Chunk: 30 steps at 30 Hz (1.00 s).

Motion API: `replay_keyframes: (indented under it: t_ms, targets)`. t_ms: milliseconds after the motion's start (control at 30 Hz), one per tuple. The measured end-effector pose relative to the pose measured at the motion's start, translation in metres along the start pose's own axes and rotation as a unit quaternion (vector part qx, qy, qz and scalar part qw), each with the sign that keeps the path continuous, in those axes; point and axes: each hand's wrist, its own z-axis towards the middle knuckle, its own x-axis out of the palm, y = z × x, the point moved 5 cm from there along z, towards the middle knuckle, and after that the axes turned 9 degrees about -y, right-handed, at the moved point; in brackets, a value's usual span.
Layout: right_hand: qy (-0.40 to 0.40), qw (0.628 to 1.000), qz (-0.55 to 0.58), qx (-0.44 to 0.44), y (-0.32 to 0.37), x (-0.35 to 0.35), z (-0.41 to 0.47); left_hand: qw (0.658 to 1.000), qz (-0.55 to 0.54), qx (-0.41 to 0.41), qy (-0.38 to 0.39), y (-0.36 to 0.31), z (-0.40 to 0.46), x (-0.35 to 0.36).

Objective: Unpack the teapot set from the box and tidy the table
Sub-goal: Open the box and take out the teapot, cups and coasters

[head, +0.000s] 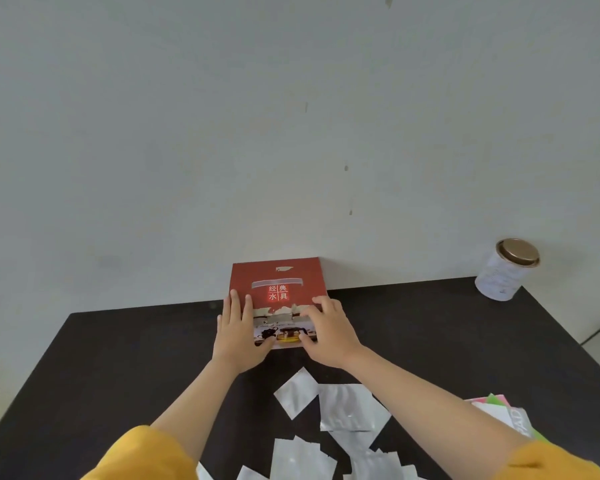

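— Box [278, 299]: where does it sit, and what have you got on it?

— It lies flat at the far edge of the bench [118, 358], its back edge against the wall, still closed. Your left hand [238, 329] lies on its left side with fingers [236, 303] straight and the thumb along the near edge. Your right hand [326, 332] rests on the right side, fingers curled at a torn grey strip across the lid; whether they pinch it, I cannot tell.

— How will it handle?

— Judge it as thin card: stiff enough to slide, but it will likely buckle if you squeeze the middle. The printed pot suggests glass or ceramic inside, so expect weight and treat it as fragile. Glossy print may slip under flat palms.

— Where do you take hold?

— By the two side edges, low down, keeping it level. Draw it toward you before opening; the foil sachets [350, 407] lie scattered just in front, so mind them. The tin [506, 270] stands well apart on the right.
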Motion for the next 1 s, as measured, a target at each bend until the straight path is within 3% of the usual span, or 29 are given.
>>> replay_keyframes:
  t_ms: [300, 633, 767, 833, 933, 1000]
  targets:
    - [0.016, 0.997, -0.008, 0.073, 0.009, 0.014, 0.004, 0.999, -0.039, -0.007, -0.013, 0.002, 0.001, 0.0]
    - [0.082, 0.993, -0.078, -0.044, 0.0, 0.007, -0.009, 0.989, -0.095, -0.068, -0.088, 0.002, 0.004, -0.002]
    - [0.084, 0.995, -0.026, -0.041, -0.005, 0.003, -0.011, 0.978, -0.136, -0.117, -0.11, -0.001, 0.004, 0.0]
    - [0.033, 0.999, 0.036, -0.007, -0.008, -0.001, -0.01, 0.965, -0.185, -0.157, -0.102, 0.001, 0.003, 0.003]
    - [-0.047, 0.98, 0.155, 0.119, -0.019, -0.003, -0.002, 0.93, -0.282, -0.21, -0.101, 0.006, 0.004, 0.008]
    - [-0.032, 0.954, 0.218, 0.202, -0.022, 0.005, 0.003, 0.916, -0.316, -0.227, -0.102, 0.008, 0.002, 0.01]
